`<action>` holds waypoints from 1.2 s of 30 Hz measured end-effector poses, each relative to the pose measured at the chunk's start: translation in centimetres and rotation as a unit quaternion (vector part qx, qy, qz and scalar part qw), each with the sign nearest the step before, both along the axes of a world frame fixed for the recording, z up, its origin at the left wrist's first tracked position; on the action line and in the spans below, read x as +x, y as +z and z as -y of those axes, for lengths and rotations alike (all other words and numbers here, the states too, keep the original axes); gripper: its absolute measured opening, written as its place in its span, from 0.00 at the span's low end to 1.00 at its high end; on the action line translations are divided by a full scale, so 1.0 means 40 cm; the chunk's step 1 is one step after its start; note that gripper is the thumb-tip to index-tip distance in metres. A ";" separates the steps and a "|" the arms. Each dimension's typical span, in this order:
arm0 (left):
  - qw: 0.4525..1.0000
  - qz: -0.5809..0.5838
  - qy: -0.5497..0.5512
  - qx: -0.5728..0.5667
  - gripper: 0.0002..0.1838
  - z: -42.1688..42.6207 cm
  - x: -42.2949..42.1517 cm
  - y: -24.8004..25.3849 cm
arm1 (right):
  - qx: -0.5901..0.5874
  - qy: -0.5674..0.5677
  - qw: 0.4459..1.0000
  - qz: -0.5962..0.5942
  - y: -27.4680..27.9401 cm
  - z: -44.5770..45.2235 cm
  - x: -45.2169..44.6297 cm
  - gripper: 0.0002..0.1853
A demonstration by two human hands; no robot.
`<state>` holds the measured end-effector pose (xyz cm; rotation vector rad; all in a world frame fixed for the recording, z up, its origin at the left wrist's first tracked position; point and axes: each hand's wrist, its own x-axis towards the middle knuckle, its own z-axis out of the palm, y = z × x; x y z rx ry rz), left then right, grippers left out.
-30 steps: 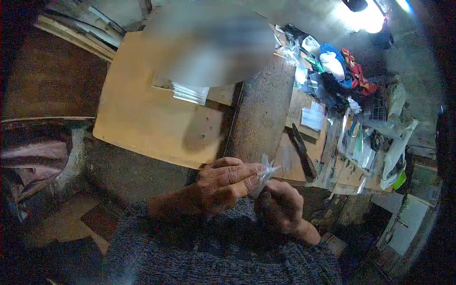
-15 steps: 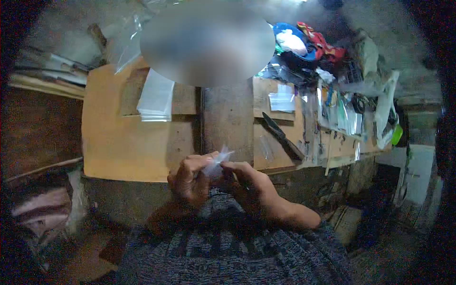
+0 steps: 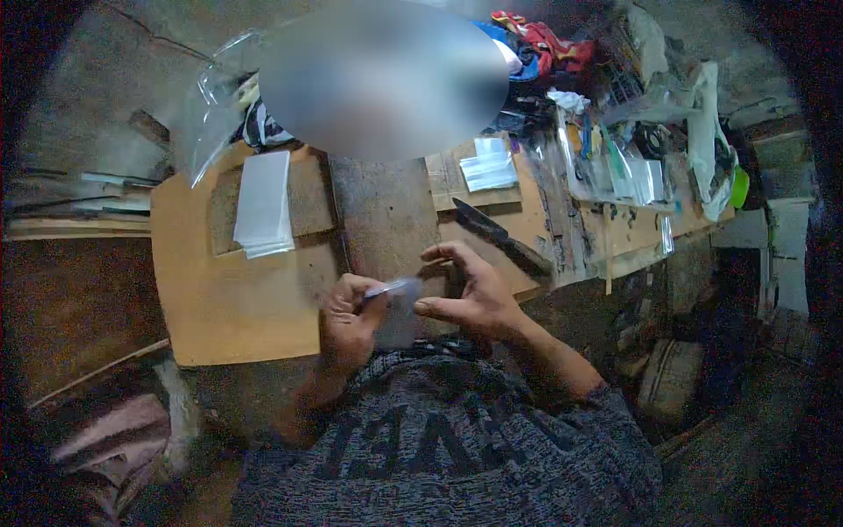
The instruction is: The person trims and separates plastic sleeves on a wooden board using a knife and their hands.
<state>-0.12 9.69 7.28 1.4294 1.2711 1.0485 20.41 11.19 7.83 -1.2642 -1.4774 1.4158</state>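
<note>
My left hand (image 3: 351, 318) is closed, pinching a small clear plastic piece (image 3: 392, 287) between thumb and fingers; whether it is a bag or a folded sheet I cannot tell. To its right, my right hand (image 3: 472, 290) is open, thumb and fingers spread apart, with nothing in it. Both hands are over the front edge of the wooden work table (image 3: 237, 325). Beyond my left hand lies a stack of whitish plastic sheets (image 3: 264, 206). A knife with a dark blade (image 3: 481, 221) lies beyond my right hand, near a second, smaller plastic stack (image 3: 489, 165).
A clear plastic bag (image 3: 645, 180) with various items lies on the table's right side. A crumpled white bag (image 3: 709, 149) hangs at the far right. Red cloth (image 3: 553, 48) is heaped at the back. Wooden strips (image 3: 79, 227) are stacked at the left.
My right hand has let go of the plastic piece and moved right, its fingers spreading. My left hand keeps hold of it. The whole view has shifted and tilted slightly.
</note>
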 end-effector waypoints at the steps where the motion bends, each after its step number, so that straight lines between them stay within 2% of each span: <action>1: 1.000 -0.011 -0.006 -0.025 0.05 0.002 0.022 -0.002 | -0.078 0.028 0.994 -0.073 -0.007 -0.004 0.004 0.28; 2: 0.989 0.118 0.019 -0.089 0.05 0.004 0.048 -0.022 | -0.128 0.037 0.990 -0.049 -0.005 -0.007 0.011 0.26; 3: 0.989 0.117 0.018 -0.089 0.05 0.001 0.066 -0.034 | -0.128 0.036 0.990 -0.051 -0.016 -0.008 0.018 0.26; 5: 0.976 0.186 0.023 -0.112 0.05 -0.009 0.089 -0.051 | -0.071 0.014 0.996 -0.047 -0.053 -0.009 0.028 0.24; 10: 0.981 0.149 0.014 -0.122 0.05 -0.033 0.131 -0.065 | -0.043 0.011 0.998 -0.035 -0.093 -0.042 0.065 0.21; 12: 0.981 0.161 0.003 -0.107 0.09 -0.047 0.152 -0.053 | -0.055 0.016 0.998 -0.019 -0.082 -0.058 0.087 0.20; 14: 0.974 0.183 0.010 -0.133 0.13 -0.058 0.168 -0.073 | -0.168 -0.026 0.981 -0.093 -0.045 -0.087 0.122 0.20; 15: 0.966 0.205 0.015 -0.158 0.17 -0.060 0.174 -0.086 | -0.113 -0.032 0.991 -0.056 -0.096 -0.111 0.152 0.21; 16: 0.966 0.206 0.018 -0.158 0.17 -0.057 0.173 -0.091 | -0.133 -0.059 0.988 -0.043 -0.095 -0.137 0.178 0.21; 18: 0.955 0.190 0.029 -0.228 0.22 -0.047 0.161 -0.101 | -0.152 -0.083 0.984 -0.030 -0.131 -0.203 0.248 0.21; 20: 0.954 0.184 0.031 -0.233 0.23 -0.030 0.147 -0.124 | -0.061 -0.084 0.991 0.081 -0.230 -0.286 0.326 0.21; 23: 0.955 0.172 0.037 -0.237 0.22 -0.005 0.138 -0.141 | -0.130 -0.101 0.980 0.113 -0.212 -0.368 0.352 0.23; 25: 0.957 0.166 0.044 -0.236 0.22 0.013 0.128 -0.157 | 0.032 -0.155 0.959 0.234 -0.237 -0.398 0.367 0.27; 27: 0.989 -0.044 0.004 -0.140 0.23 0.032 0.105 -0.185 | 0.077 -0.174 0.947 0.259 -0.297 -0.411 0.409 0.27; 28: 0.989 -0.044 0.006 -0.141 0.23 0.044 0.097 -0.187 | 0.121 -0.193 0.932 0.283 -0.303 -0.410 0.423 0.27; 30: 0.968 -0.251 -0.005 -0.026 0.26 0.068 0.082 -0.190 | 0.071 -0.197 0.944 0.256 -0.283 -0.366 0.457 0.26; 31: 0.967 -0.252 -0.003 -0.031 0.26 0.077 0.077 -0.193 | 0.022 -0.201 0.952 0.228 -0.272 -0.336 0.471 0.25; 32: 0.949 -0.316 -0.017 -0.012 0.29 0.087 0.072 -0.197 | 0.018 -0.198 0.953 0.228 -0.287 -0.312 0.496 0.25; 33: 0.926 -0.377 -0.032 0.008 0.32 0.095 0.070 -0.199 | 0.056 -0.212 0.919 0.327 -0.307 -0.290 0.529 0.26; 34: 0.925 -0.379 -0.032 0.004 0.32 0.102 0.069 -0.201 | 0.093 -0.223 0.874 0.421 -0.319 -0.269 0.557 0.28; 36: 0.905 -0.421 -0.051 -0.028 0.37 0.112 0.068 -0.204 | 0.078 -0.251 0.872 0.414 -0.334 -0.233 0.607 0.27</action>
